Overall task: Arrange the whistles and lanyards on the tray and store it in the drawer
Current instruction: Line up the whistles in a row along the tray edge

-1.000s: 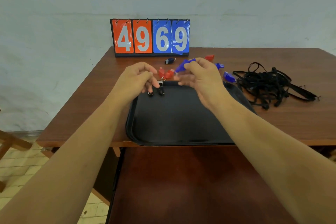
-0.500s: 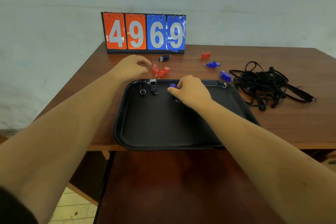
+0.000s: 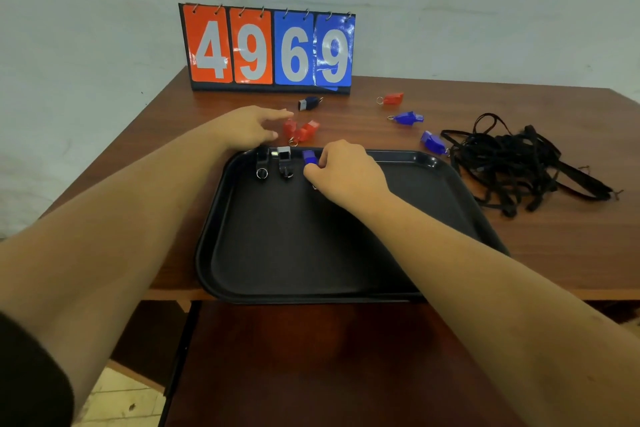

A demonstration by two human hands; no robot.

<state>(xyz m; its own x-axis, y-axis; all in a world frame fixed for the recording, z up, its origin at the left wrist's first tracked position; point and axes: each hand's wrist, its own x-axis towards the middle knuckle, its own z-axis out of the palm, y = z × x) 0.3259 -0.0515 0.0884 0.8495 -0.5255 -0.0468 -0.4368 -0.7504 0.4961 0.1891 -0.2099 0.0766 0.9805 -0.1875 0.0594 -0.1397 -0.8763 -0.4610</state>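
Tray [image 3: 207, 253], black and rectangular with rounded corners, lies on the brown table [image 3: 554, 253] with its near edge past the table's front. To its right a tangle of black lanyards [image 3: 512, 166] sits on the wood. The right hand [image 3: 346, 173] rests in the tray's far part, fingers curled, pinching a blue whistle [image 3: 309, 158] set beside two black whistles [image 3: 262, 158] along the far rim. The left hand [image 3: 249, 126] lies beyond the rim, fingers loosely stretched, holding nothing, just beside a pair of red whistles [image 3: 301, 131]. A second ago the blue whistle was held up over the rim; now it is down on the tray. The left hand's fingers, curled half a second ago, have straightened.
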